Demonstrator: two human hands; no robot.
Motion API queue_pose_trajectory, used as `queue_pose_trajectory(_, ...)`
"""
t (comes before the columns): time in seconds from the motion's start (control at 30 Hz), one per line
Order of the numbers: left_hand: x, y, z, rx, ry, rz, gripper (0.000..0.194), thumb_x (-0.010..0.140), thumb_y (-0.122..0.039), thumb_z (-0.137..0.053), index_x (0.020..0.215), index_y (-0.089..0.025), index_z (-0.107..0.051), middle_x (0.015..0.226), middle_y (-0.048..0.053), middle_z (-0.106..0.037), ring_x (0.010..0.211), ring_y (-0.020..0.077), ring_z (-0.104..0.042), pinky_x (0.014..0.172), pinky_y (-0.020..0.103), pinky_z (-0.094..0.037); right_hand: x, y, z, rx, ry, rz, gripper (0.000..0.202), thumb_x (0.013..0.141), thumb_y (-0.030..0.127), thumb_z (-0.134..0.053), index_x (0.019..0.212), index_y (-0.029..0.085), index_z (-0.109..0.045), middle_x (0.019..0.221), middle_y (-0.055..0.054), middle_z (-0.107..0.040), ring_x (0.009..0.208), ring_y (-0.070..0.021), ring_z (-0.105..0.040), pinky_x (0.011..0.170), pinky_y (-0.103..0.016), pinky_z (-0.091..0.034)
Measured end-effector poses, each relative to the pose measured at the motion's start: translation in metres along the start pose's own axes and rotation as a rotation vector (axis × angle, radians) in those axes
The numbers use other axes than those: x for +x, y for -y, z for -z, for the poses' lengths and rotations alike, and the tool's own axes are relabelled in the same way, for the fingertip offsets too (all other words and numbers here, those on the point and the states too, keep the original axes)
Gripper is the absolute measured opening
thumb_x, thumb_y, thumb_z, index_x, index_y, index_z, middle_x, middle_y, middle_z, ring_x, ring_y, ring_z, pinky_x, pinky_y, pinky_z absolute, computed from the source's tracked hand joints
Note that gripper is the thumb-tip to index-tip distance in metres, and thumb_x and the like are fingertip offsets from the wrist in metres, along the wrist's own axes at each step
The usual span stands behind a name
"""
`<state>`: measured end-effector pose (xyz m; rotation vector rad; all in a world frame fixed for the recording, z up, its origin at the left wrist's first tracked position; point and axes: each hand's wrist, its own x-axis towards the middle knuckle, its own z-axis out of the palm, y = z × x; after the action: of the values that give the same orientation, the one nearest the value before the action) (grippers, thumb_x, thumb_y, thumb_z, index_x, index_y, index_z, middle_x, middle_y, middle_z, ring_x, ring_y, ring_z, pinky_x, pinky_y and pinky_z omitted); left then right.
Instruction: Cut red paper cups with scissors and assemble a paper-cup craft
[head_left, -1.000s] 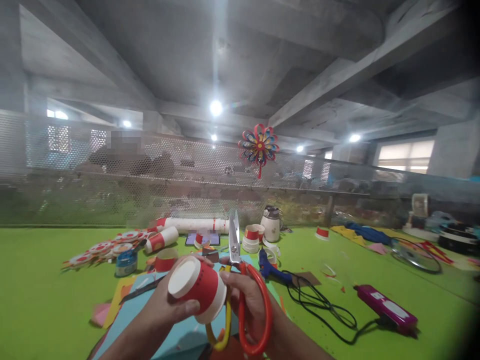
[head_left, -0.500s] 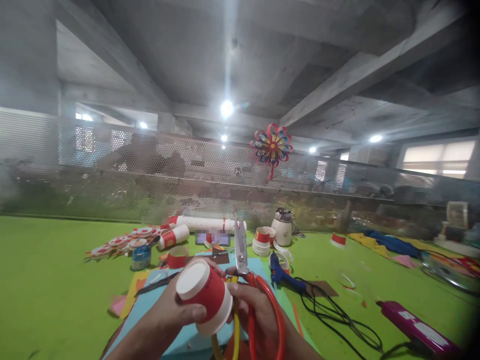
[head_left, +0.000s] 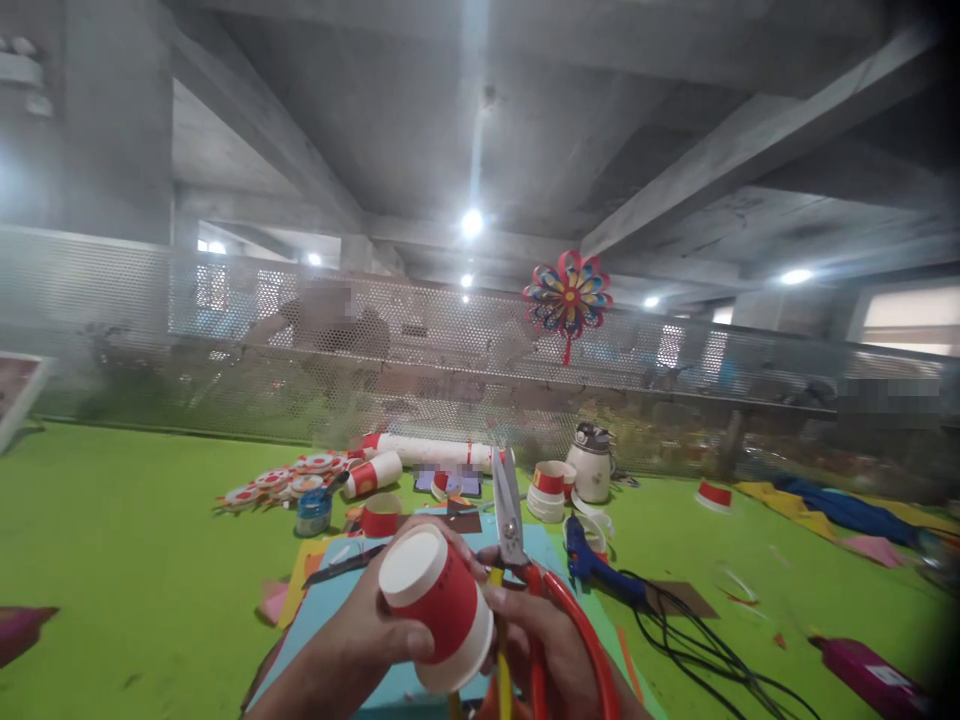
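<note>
A red and white paper cup (head_left: 446, 605), tilted with its white base toward me, is gripped by my left hand (head_left: 367, 625). My right hand (head_left: 544, 635) is wrapped round large scissors (head_left: 510, 520) with red handles, their blades pointing up and away. Beside the cup, a yellow-handled tool (head_left: 503, 640) hangs from the fingers of my right hand; its working end is hidden. Both hands are close together over light blue sheets (head_left: 300, 650).
Beyond the hands are a blue glue gun (head_left: 600, 570) with a black cord, stacked cups (head_left: 547, 490), a flask (head_left: 592, 465), a blue jar (head_left: 313, 512) and a white roll (head_left: 427, 450). A perforated screen (head_left: 450, 350) carries a paper flower (head_left: 569, 296).
The view has turned a little left, so everything sits further right in the picture. Both hands keep hold of the cup and scissors in nearly the same pose.
</note>
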<state>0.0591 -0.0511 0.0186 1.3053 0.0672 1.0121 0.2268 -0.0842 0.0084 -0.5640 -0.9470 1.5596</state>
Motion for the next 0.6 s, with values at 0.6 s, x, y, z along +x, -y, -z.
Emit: queue_pose_trajectory(0.6, -0.001, 0.000, 0.006, 0.053, -0.023, 0.018, 0.065, 0.054, -0.041, -0.088, 0.108, -0.020, -0.059, 0.120, 0.013, -0.059, 0.106, 0.0345, -0.059, 0.077, 0.036, -0.050, -0.010, 0.011, -0.019, 0.118, -0.111, -0.113, 0.028, 0.069, 0.022, -0.077, 0.095, 0.015, -0.067, 0.067, -0.002, -0.070, 0.057, -0.0146, -0.065, 0.058, -0.024, -0.050)
